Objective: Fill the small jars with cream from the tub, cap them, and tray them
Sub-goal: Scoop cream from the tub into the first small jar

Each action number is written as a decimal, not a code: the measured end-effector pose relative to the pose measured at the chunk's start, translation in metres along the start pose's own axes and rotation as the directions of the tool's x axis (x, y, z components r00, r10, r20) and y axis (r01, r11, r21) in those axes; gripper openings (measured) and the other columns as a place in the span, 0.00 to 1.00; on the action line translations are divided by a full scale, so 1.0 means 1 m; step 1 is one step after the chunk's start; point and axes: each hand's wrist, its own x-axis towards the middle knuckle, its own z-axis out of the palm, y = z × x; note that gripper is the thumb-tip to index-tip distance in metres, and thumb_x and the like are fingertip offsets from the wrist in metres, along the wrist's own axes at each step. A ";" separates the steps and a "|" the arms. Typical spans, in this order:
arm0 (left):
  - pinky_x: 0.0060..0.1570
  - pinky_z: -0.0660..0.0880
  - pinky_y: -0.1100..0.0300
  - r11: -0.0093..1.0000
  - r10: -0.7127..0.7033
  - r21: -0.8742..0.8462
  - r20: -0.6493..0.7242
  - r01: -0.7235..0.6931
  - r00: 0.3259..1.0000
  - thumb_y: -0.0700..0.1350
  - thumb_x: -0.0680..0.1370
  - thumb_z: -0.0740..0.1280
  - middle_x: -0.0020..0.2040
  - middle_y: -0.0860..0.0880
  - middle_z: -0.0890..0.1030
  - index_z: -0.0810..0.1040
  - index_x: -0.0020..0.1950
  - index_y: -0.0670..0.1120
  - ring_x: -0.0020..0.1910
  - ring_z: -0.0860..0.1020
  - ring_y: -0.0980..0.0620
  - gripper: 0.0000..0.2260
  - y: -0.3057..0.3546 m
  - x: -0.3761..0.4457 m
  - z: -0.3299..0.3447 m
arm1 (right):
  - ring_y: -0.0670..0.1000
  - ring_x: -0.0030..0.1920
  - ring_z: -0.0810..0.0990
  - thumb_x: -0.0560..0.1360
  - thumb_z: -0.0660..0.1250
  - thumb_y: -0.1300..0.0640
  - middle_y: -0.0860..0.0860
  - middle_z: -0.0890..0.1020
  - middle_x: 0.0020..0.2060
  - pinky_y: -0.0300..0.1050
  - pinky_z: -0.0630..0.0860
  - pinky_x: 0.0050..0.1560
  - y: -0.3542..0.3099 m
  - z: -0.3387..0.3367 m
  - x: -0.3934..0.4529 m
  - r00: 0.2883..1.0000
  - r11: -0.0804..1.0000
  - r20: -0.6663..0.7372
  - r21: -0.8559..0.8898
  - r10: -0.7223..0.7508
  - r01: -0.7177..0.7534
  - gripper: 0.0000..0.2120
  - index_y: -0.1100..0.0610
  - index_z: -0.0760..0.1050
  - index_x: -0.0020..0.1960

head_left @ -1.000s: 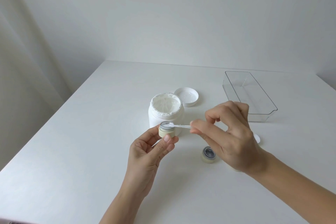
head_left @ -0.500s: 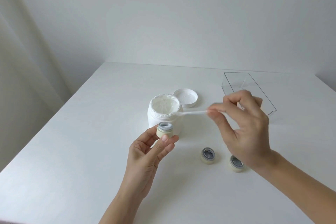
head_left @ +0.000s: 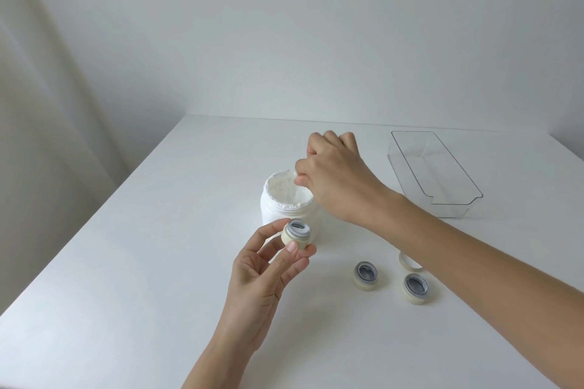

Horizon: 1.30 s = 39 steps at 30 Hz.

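Observation:
My left hand [head_left: 265,275] pinches a small cream-coloured jar [head_left: 296,234] between thumb and fingers, tilted, its grey-rimmed mouth open, just in front of the white cream tub [head_left: 289,204]. My right hand [head_left: 335,177] hovers over the tub's open mouth, fingers curled round a thin white spatula [head_left: 295,191] that dips into the cream. Two more open small jars [head_left: 366,275] [head_left: 416,288] stand on the table to the right, under my right forearm. A jar cap [head_left: 409,261] lies beside them, partly hidden by the forearm.
A clear plastic tray [head_left: 455,199] with nothing in it sits at the back right of the white table [head_left: 126,262]. The tub's lid is hidden behind my right hand. A wall rises behind the table and a pale curtain hangs at the left.
My right hand moved the spatula from the held jar's mouth up and back, then down into the tub. My left hand kept holding the jar nearly still.

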 end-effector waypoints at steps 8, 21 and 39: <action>0.49 0.80 0.61 0.997 -0.010 0.076 0.025 0.008 1.000 0.38 0.69 0.75 0.57 0.43 0.84 0.82 0.60 0.44 0.50 0.85 0.44 0.20 -0.003 0.000 -0.003 | 0.49 0.41 0.74 0.78 0.64 0.53 0.51 0.79 0.35 0.48 0.64 0.50 0.009 -0.001 0.003 0.950 0.867 0.242 0.410 0.198 -0.285 0.14 0.63 0.80 0.41; 0.44 0.80 0.61 0.989 0.026 0.148 0.020 -0.029 0.999 0.43 0.62 0.79 0.47 0.49 0.85 0.85 0.50 0.49 0.40 0.83 0.50 0.16 -0.001 -0.001 -0.004 | 0.53 0.40 0.77 0.78 0.63 0.53 0.44 0.78 0.31 0.39 0.66 0.35 0.036 -0.004 -0.014 0.792 0.418 0.334 0.709 0.511 -0.568 0.15 0.63 0.81 0.43; 0.45 0.79 0.62 0.982 0.076 0.173 0.004 -0.076 0.997 0.43 0.63 0.79 0.51 0.49 0.86 0.84 0.52 0.48 0.43 0.84 0.49 0.18 -0.001 -0.001 -0.003 | 0.43 0.23 0.61 0.77 0.65 0.50 0.42 0.61 0.18 0.35 0.59 0.28 0.016 -0.005 -0.065 0.777 0.334 0.445 0.723 0.446 -0.605 0.15 0.53 0.79 0.34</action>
